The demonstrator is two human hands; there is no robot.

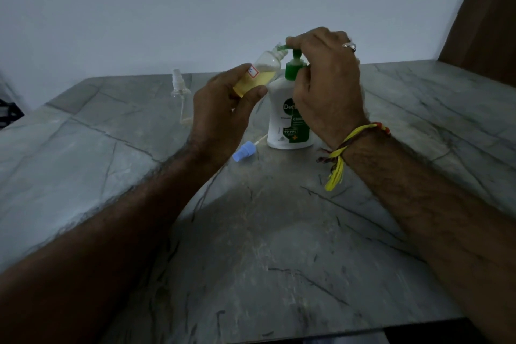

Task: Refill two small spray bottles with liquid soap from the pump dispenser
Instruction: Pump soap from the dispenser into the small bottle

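The left hand (223,103) grips a small clear spray bottle (258,74), uncapped and tilted, its open neck held up against the green nozzle of the pump dispenser (289,112). Yellowish liquid fills roughly the lower half of this bottle. The right hand (326,78) is curled over the green pump head, fingers on top of it. The dispenser, a white bottle with a green label, stands upright on the grey marble tabletop (279,232), toward its far edge; what is inside cannot be seen.

A blue spray cap (244,151) with its dip tube lies on the tabletop just left of the dispenser's base. A second spray bottle (181,98), clear with a white sprayer fitted, stands near the far edge, well left of the dispenser; it looks nearly empty.

Count: two spray bottles, one dispenser, one loose cap.
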